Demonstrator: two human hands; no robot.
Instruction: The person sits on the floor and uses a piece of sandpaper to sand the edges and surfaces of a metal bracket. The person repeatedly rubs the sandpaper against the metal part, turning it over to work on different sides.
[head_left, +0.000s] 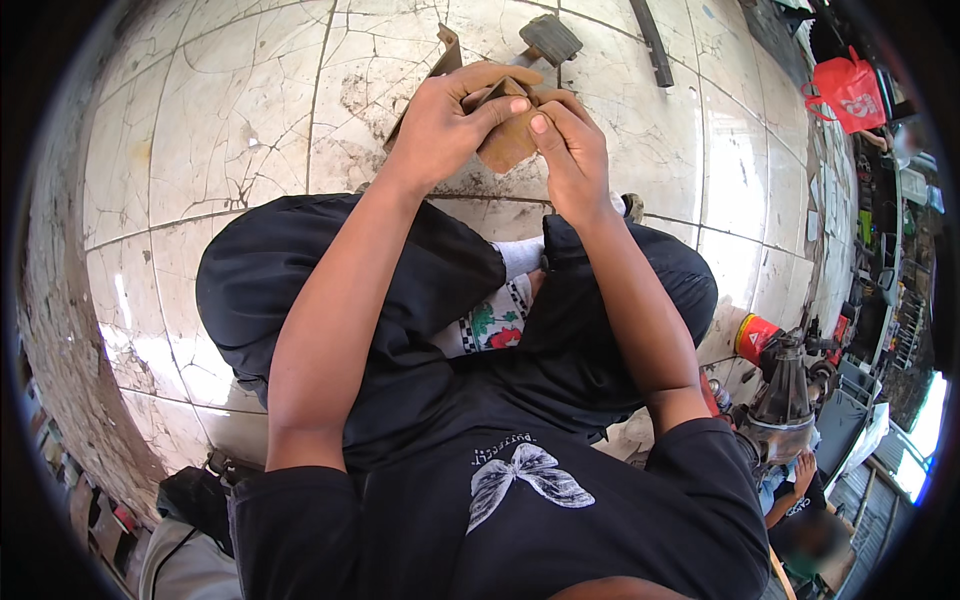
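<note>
Both of my hands are raised over the tiled floor in front of my crossed legs. Between them they grip a folded brown sheet (508, 144), perhaps sandpaper; its material is not certain. My left hand (457, 112) pinches its upper fold with the thumb on top, while my right hand (574, 146) presses its right edge between thumb and fingers. A rusty metal strip with a bent end (448, 54) lies partly hidden behind my left hand. Just beyond my fingers rests a hammer with a blocky dark head (551, 39), most of its handle covered by my hands.
A dark metal bar (651, 41) lies on the cracked tiles (247, 97) at the far right. To the right stand a red tin (756, 337) and a metal machine housing (784, 397). Another person (802, 480) sits behind these. A red bag (846, 91) is at upper right.
</note>
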